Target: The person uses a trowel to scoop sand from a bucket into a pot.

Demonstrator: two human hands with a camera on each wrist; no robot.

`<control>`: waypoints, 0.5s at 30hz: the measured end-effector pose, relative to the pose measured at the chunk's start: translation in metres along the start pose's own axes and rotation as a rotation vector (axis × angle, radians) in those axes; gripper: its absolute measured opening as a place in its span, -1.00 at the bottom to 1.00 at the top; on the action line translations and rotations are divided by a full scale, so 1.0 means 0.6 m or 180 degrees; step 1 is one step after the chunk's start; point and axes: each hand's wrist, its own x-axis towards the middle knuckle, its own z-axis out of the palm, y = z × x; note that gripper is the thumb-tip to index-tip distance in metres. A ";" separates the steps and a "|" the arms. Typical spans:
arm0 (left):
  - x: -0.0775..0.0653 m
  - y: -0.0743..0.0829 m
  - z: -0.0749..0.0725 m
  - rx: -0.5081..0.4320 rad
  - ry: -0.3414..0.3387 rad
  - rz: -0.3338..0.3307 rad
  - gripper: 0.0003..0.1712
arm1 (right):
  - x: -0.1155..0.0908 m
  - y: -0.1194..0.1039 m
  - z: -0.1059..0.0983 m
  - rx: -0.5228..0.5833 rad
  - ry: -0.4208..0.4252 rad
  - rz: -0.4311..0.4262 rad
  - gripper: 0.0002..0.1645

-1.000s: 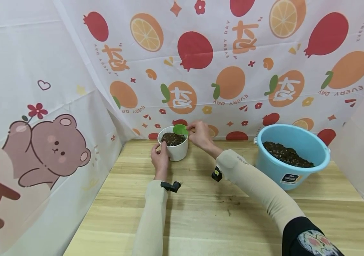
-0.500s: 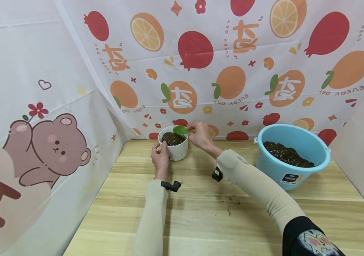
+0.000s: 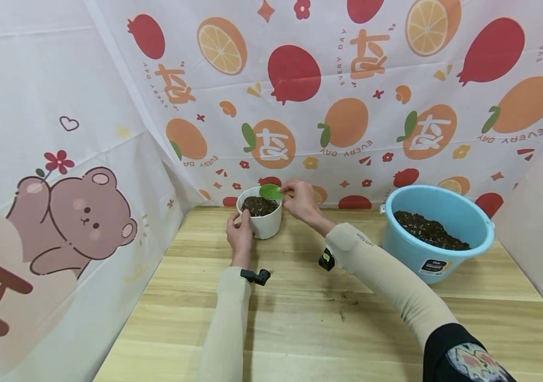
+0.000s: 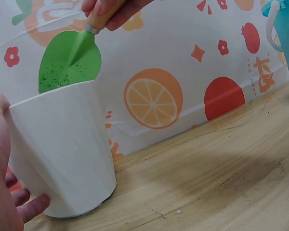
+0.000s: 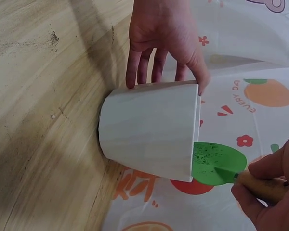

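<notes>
On the wooden table stands a white plant pot [image 3: 266, 226] with dark soil [image 3: 258, 206] in it. My left hand [image 3: 239, 239] holds the pot's left side, thumb at the rim and fingers along the wall, as the right wrist view also shows. My right hand [image 3: 301, 201] grips the wooden handle [image 5: 261, 186] of a small garden trowel with a green blade [image 4: 72, 60]. Soil specks cling to the blade, which tilts down over the rim on the pot's right side. In both wrist views the pot wall hides the blade's tip.
At the right of the table a light blue bucket [image 3: 395, 249] holds more dark soil [image 3: 429, 231]. Bits of soil [image 3: 343, 300] lie on the wooden tabletop [image 3: 300, 339]. A fruit-print cloth [image 3: 338, 175] hangs close behind the pot.
The trowel's blade has tilted slightly at the pot's rim. Both hands and the pot stay in nearly the same place.
</notes>
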 end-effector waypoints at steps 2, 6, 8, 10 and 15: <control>0.000 0.000 0.001 0.0008 -0.0001 -0.0006 -0.40 | 0.000 0.003 -0.001 0.0040 0.0000 0.0014 -0.64; -0.001 0.001 0.000 0.0008 -0.0014 -0.0026 -0.41 | -0.001 0.009 -0.003 0.0115 0.0023 0.0049 -0.63; -0.001 0.000 -0.001 -0.0002 -0.0021 -0.0029 -0.41 | -0.001 0.010 -0.004 0.0138 0.0034 0.0071 -0.64; -0.001 0.001 -0.002 -0.0008 -0.0017 -0.0019 -0.41 | -0.001 0.010 -0.005 0.0138 0.0043 0.0089 -0.65; -0.002 0.001 -0.002 0.0015 -0.0009 0.0022 -0.40 | -0.003 0.011 -0.005 0.0109 0.0118 0.0145 -0.68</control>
